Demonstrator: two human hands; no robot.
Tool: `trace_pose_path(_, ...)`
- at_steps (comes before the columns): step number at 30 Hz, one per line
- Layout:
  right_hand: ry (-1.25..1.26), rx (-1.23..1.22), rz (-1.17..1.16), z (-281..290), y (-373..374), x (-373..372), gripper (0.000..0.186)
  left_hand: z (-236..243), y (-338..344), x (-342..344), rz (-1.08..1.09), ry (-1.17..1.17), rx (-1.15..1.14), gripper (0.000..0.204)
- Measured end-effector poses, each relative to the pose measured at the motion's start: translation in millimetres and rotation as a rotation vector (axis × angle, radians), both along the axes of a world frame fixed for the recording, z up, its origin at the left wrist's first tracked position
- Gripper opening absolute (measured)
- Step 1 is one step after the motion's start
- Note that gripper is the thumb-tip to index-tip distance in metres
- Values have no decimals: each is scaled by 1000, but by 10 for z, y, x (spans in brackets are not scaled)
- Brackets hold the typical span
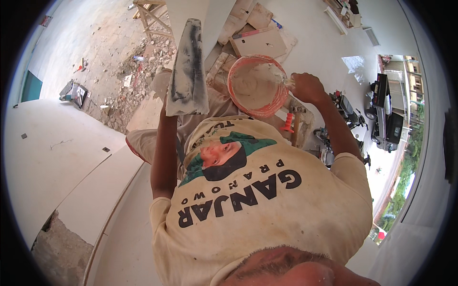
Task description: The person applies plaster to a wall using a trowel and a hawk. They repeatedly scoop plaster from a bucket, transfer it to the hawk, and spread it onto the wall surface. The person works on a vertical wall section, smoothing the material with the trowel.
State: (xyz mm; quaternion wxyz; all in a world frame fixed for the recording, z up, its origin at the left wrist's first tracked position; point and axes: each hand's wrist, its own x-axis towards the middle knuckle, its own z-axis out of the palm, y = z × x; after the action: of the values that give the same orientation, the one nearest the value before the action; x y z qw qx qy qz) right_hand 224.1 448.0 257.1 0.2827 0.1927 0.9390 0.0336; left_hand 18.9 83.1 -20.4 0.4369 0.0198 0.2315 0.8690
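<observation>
In front of my chest, at the upper middle, a long tapering flat plastering trowel (188,71) stands up with grey and dark smears across its face. My left hand (165,106) is behind its lower edge, closed on it, with the fingers mostly hidden. To its right a red-rimmed bucket (232,89) holds pale wet plaster. My right hand (307,88) is closed in a fist just off the bucket's right rim, against a small plaster-coated piece I cannot make out. Below that hand, a red-orange handle (287,123) stands beside the bucket.
Rubble (143,62) lies over the floor at the upper left, near a wooden trestle (155,21). Boards (260,44) lie beyond the bucket. Motorbikes (346,112) and a dark vehicle (387,114) stand at the right. A white wall (62,148) runs along the left.
</observation>
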Motion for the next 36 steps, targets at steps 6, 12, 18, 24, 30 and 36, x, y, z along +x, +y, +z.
trace_pose_path(6, 48, 52, 143, -441, -138, -251, 17, -24, 552, 252, -157, 42, 63, 47)
trace_pose_path(12, 178, 41, 477, -555, -605, -256, 10, -73, 913, 426, -108, 68, 131, 54)
trace_pose_path(18, 164, -132, 553, -419, -629, 30, 10, -42, 1023, 367, -170, 159, 59, 47)
trace_pose_path(24, 62, 34, 350, -239, -427, -72, 15, 75, 1029, 344, -216, 252, 13, 42)
trace_pose_path(30, -99, 99, 322, -566, -528, -473, 13, 225, 1044, 344, -225, 480, -77, 39)
trace_pose_path(36, -290, -41, 436, -602, -519, -465, 17, 792, 1019, 387, -271, 217, -180, 41)
